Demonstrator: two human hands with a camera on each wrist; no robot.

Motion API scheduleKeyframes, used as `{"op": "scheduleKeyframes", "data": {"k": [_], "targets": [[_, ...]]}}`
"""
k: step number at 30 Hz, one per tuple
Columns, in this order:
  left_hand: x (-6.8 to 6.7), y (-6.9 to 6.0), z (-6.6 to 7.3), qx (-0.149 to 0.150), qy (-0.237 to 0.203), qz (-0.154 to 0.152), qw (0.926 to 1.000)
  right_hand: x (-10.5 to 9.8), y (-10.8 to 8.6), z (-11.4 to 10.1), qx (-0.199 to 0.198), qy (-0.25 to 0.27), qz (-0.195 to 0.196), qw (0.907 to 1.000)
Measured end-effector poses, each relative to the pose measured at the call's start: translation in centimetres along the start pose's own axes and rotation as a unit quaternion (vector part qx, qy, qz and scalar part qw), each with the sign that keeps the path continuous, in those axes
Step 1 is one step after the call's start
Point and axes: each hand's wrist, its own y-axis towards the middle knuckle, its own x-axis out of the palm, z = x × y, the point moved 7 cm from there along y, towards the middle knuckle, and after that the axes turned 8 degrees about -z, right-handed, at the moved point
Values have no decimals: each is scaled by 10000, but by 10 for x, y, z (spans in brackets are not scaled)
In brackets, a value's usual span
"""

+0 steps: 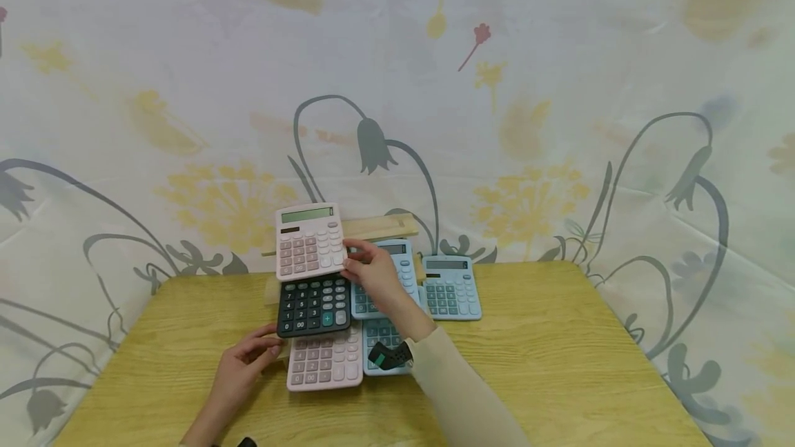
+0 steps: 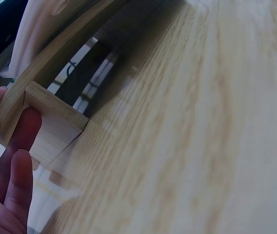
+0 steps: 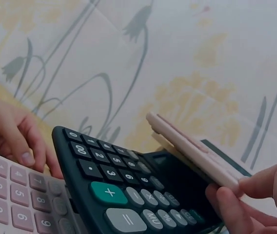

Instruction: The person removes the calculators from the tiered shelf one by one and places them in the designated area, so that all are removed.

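A pale pink calculator [image 1: 308, 240] stands tilted at the top of a stepped wooden rack [image 1: 385, 227]. My right hand [image 1: 380, 280] pinches its right edge; thumb and fingers [image 3: 263, 184] show on that edge in the right wrist view. Just below it leans a black calculator [image 1: 313, 305], and lower still another pink calculator [image 1: 326, 362]. My left hand [image 1: 241, 366] holds the lower left of the rack. In the left wrist view, the thumb is on the wooden side piece [image 2: 55, 119] and a finger is beneath.
Right of the pink and black ones, a blue calculator [image 1: 406, 274] leans in the middle row, partly behind my right hand. Another blue calculator [image 1: 386, 328] sits below it, and a third blue calculator [image 1: 448, 288] stands farther right. A flower-printed cloth [image 1: 528, 123] hangs behind the wooden table [image 1: 546, 350].
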Motion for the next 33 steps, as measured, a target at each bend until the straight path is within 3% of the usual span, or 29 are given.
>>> {"op": "scheduleKeyframes", "data": {"k": [13, 33], "targets": [[4, 3, 0, -46, -63, -2, 10000, -7, -10, -3, 83, -291, -5, 9995], [0, 2, -2, 135, 2, 50, 9999, -12, -16, 2, 72, -59, -170, 9998]]}}
